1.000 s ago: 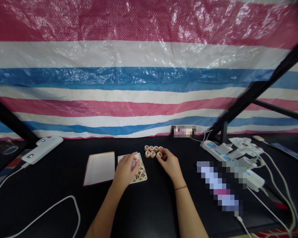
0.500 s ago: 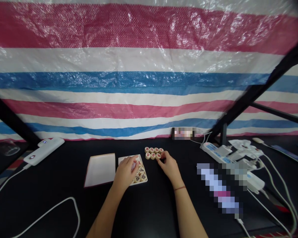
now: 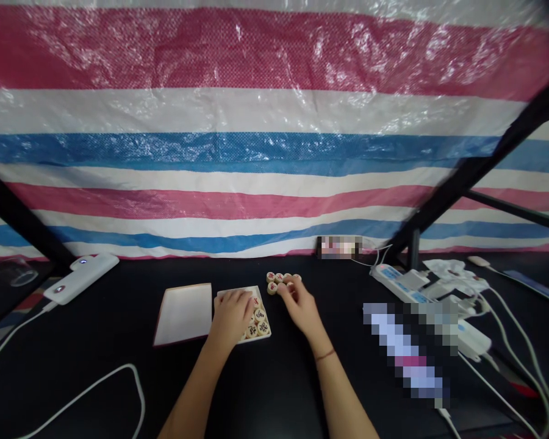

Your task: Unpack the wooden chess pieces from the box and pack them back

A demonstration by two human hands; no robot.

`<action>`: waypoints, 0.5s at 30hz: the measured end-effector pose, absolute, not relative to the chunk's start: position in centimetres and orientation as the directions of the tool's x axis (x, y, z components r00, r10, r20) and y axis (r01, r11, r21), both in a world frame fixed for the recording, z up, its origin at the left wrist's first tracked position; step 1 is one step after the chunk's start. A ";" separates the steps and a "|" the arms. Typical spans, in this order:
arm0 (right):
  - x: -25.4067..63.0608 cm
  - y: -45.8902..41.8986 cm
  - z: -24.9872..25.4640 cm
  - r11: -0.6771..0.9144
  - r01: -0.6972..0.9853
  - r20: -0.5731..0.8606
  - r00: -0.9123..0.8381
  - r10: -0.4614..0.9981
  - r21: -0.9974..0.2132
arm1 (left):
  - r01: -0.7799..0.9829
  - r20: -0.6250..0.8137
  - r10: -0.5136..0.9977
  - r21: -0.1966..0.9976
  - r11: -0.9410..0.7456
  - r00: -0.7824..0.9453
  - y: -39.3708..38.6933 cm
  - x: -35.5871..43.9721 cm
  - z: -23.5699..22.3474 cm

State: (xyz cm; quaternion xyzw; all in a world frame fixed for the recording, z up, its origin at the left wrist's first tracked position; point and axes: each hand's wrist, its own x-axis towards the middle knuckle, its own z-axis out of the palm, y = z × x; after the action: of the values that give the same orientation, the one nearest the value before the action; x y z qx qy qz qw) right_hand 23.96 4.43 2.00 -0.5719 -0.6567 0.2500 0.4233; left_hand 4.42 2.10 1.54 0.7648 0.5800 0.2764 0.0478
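Observation:
My left hand lies over the white box of Chinese chess pieces, fingers stretched and bent slightly down onto its contents. Pieces with black characters, such as one round piece, show at the box's right side; the rest are under the hand. To the right, my right hand has thumb and index finger closed round a Chinese chess piece in the front row, mostly hidden by the fingers. Beside it, red-character pieces stand in two short rows on the black table.
The box lid lies inside-up left of the box. A white device with a cable sits at the far left. Power strips, plugs and cables crowd the right, near a blurred-out object. A striped plastic sheet hangs behind.
My right hand has moved left along the front row, now covering pieces that showed before. My left hand has settled lower over the box, its fingers flatter.

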 end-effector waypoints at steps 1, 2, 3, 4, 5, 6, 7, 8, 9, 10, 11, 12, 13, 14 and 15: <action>23.2 4.2 2.1 0.238 0.525 0.239 -0.067 0.969 -0.817 | 0.869 0.358 0.916 0.378 -0.319 0.180 2.1 4.6 1.5; 22.4 4.0 2.2 0.251 0.529 0.210 -0.139 0.968 -0.811 | 0.877 0.349 0.918 0.362 -0.316 0.187 2.2 4.8 1.5; 21.8 3.8 2.2 0.260 0.545 0.181 -0.195 0.964 -0.797 | 0.884 0.340 0.920 0.346 -0.314 0.194 2.2 5.0 1.6; 21.3 3.6 2.1 0.263 0.567 0.157 -0.229 0.961 -0.780 | 0.890 0.331 0.922 0.332 -0.314 0.202 2.2 5.2 1.7; 20.9 3.5 2.0 0.262 0.590 0.141 -0.244 0.960 -0.763 | 0.894 0.325 0.922 0.319 -0.316 0.210 2.2 5.3 1.8; 20.7 3.4 2.0 0.258 0.611 0.132 -0.245 0.961 -0.749 | 0.895 0.320 0.922 0.311 -0.320 0.218 2.2 5.4 2.0; 20.6 3.3 1.9 0.254 0.624 0.127 -0.242 0.962 -0.739 | 0.895 0.316 0.922 0.309 -0.323 0.224 2.2 5.5 2.1; 20.5 3.3 1.9 0.252 0.628 0.124 -0.241 0.963 -0.736 | 0.892 0.312 0.923 0.315 -0.324 0.225 2.2 5.6 2.2; 20.6 3.3 1.9 0.250 0.625 0.121 -0.242 0.963 -0.739 | 0.887 0.304 0.925 0.328 -0.325 0.226 2.2 5.6 2.2; 20.6 3.3 1.9 0.249 0.617 0.118 -0.246 0.962 -0.747 | 0.878 0.295 0.928 0.349 -0.327 0.228 2.3 5.6 2.2; 20.7 3.3 1.9 0.249 0.605 0.115 -0.251 0.961 -0.757 | 0.864 0.285 0.930 0.378 -0.333 0.234 2.4 5.6 2.1; 20.8 3.4 2.0 0.250 0.590 0.115 -0.256 0.960 -0.768 | 0.842 0.274 0.929 0.413 -0.346 0.247 2.6 5.5 2.0; 20.8 3.4 2.0 0.250 0.574 0.117 -0.258 0.959 -0.779 | 0.813 0.265 0.927 0.454 -0.364 0.266 2.7 5.5 1.8; 20.9 3.5 2.1 0.251 0.557 0.121 -0.259 0.958 -0.792 | 0.778 0.261 0.922 0.498 -0.382 0.285 2.9 5.4 1.7; 20.9 3.5 2.1 0.253 0.535 0.132 -0.254 0.958 -0.806 | 0.742 0.263 0.917 0.540 -0.396 0.298 3.0 5.4 1.6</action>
State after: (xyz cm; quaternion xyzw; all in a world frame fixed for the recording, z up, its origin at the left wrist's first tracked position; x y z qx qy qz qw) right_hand 20.92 3.51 2.09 -0.5170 -0.7219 0.3256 0.3249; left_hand 5.36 3.01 1.57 0.7896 0.5255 0.2734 0.1602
